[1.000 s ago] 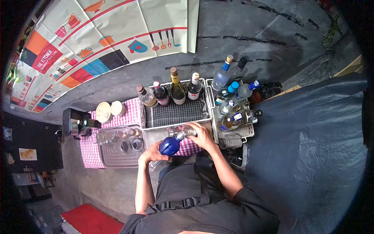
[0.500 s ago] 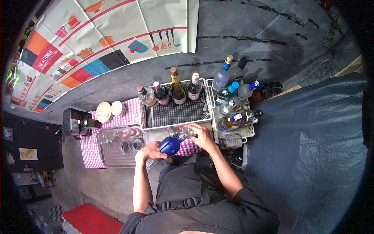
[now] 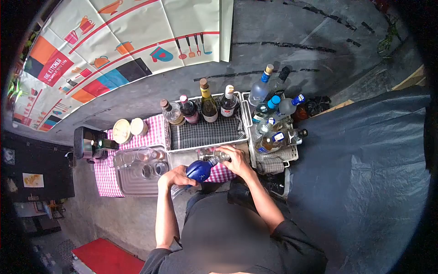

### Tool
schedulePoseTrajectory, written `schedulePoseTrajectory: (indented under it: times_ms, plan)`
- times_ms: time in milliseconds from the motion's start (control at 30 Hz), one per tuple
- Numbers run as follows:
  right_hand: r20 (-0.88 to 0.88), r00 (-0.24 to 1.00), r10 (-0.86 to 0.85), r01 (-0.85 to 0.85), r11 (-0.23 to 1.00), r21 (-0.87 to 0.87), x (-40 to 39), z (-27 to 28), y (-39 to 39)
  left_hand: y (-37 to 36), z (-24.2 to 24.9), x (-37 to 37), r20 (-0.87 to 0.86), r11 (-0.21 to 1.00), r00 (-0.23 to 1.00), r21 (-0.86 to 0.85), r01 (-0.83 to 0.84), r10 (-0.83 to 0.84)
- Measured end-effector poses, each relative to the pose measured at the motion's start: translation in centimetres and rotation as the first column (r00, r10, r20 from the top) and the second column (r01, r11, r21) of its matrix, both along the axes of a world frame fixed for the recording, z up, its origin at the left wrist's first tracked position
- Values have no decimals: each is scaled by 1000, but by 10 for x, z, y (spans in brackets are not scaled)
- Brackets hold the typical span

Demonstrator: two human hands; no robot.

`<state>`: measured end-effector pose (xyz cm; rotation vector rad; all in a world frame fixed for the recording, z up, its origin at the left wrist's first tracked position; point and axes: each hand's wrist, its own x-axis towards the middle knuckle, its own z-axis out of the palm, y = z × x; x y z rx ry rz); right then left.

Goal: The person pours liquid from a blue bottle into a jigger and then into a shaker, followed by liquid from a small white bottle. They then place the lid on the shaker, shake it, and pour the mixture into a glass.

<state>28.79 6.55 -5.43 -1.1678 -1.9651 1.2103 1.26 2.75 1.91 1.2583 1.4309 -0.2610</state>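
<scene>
A dark blue bottle (image 3: 199,171) lies tilted in my left hand (image 3: 178,176), whose fingers are closed around its lower part. The bottle's clear neck points up and to the right, its mouth right at a small clear glass (image 3: 222,155). My right hand (image 3: 237,161) grips that glass from the right, with thumb and fingers on its sides. Just left of it, more clear glassware (image 3: 202,156) stands in front of the wire basket. Part of the blue bottle's base is hidden by my left hand.
A white wire basket (image 3: 207,148) with several bottles stands behind my hands. More bottles crowd a second basket (image 3: 293,157) on the right. On the left are a tray (image 3: 137,185) of clear glasses, two pale tubs (image 3: 122,131) and a black appliance (image 3: 86,142).
</scene>
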Motion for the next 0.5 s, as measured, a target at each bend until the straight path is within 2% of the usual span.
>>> schedulePoseTrajectory:
  times_ms: [300,500]
  plan:
    - [23,1000,10,-10,1000,25,0,-2,-4,-2,-17,-7,29,1000,1000,4,0,0]
    - [-23,1000,-14,15,1000,23,0,-7,-4,-1,-23,-8,10,1000,1000,-18,23,-23]
